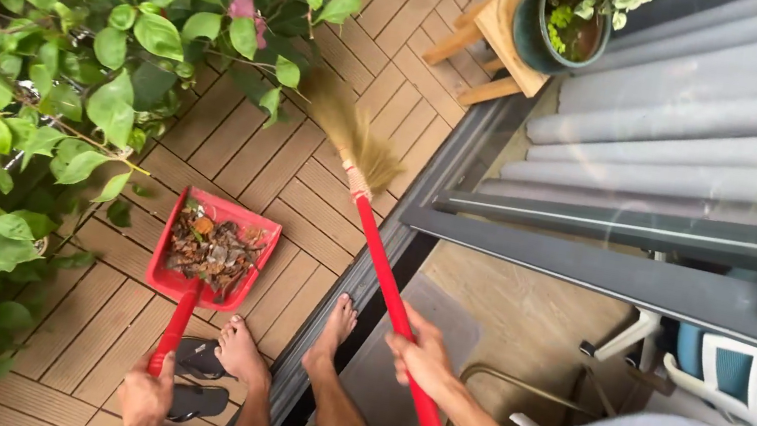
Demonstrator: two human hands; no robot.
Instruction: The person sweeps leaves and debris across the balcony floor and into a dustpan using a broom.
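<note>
Left hand (146,396): closed around handle of one red plastic dustpan (215,253), pan flat on wooden slat decking (300,196), loaded with brown dry leaves (210,252).
Right hand (421,357): closed around red shaft of one straw-bristled broom (367,156), bristles touching deck beyond pan.
Two bare feet (241,348); two black flip-flops (201,377) beside left foot.
One dark potted plant (572,16) on one wooden stool (493,34).
</note>
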